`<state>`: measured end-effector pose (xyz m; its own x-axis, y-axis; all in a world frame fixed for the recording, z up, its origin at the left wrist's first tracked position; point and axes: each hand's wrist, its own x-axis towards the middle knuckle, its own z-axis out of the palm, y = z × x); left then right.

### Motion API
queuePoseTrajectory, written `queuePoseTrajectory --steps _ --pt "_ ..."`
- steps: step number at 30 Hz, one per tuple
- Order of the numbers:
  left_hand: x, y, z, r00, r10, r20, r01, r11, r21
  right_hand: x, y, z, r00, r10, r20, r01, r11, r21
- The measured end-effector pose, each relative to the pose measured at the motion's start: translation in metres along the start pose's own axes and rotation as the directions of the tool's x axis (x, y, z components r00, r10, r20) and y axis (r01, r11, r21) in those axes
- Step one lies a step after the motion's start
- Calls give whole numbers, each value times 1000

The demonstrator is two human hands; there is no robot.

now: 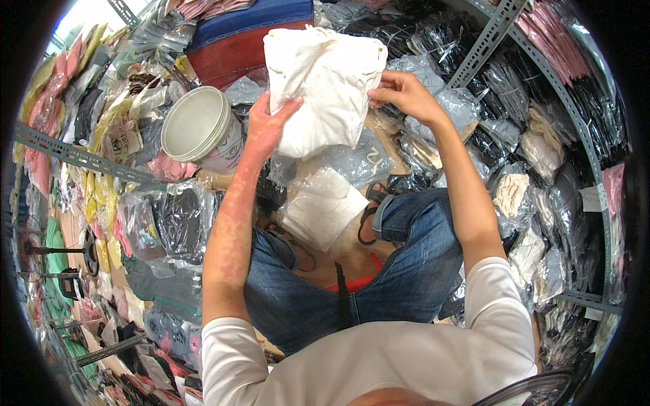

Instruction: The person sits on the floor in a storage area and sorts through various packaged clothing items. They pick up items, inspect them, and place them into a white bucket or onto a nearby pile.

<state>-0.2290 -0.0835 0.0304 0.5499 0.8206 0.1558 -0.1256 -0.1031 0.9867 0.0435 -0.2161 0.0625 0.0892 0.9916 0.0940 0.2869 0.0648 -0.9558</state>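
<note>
I hold a folded white garment point(323, 81) up in front of me with both hands. My left hand point(267, 125) grips its lower left edge from below. My right hand point(403, 93) pinches its right edge with closed fingers. Below the garment, between my knees, lies a clear plastic bag with another folded white garment point(323, 206) inside. My legs in blue jeans point(406, 271) and black sandals point(371, 213) show underneath.
A white plastic bucket point(196, 128) stands to the left of my left hand. Heaps of bagged clothes point(169, 223) surround me. Grey metal shelf rails point(74, 155) run left, and more rails point(487, 37) hold bagged garments on the right.
</note>
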Motion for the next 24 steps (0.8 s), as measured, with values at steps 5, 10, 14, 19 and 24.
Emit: queuePoseTrajectory --steps 5,10,14,19,24 --pt "1 -1 0 1000 5 -5 -4 1000 12 -2 -5 1 999 -42 -34 41 999 -25" --pt "2 -3 0 1000 14 -2 -14 1000 -8 -4 -9 -2 999 -45 -13 44 998 -37" --pt "1 -3 0 1000 15 -19 -15 1000 -16 -7 -14 3 998 -53 -21 53 998 -24" --pt "0 1 1 1000 17 -7 -17 1000 -4 -6 -13 3 998 -50 -32 49 998 -43" --pt "3 -7 -2 1000 28 -8 -28 1000 -1 -4 -9 6 993 -78 -85 74 996 -47"
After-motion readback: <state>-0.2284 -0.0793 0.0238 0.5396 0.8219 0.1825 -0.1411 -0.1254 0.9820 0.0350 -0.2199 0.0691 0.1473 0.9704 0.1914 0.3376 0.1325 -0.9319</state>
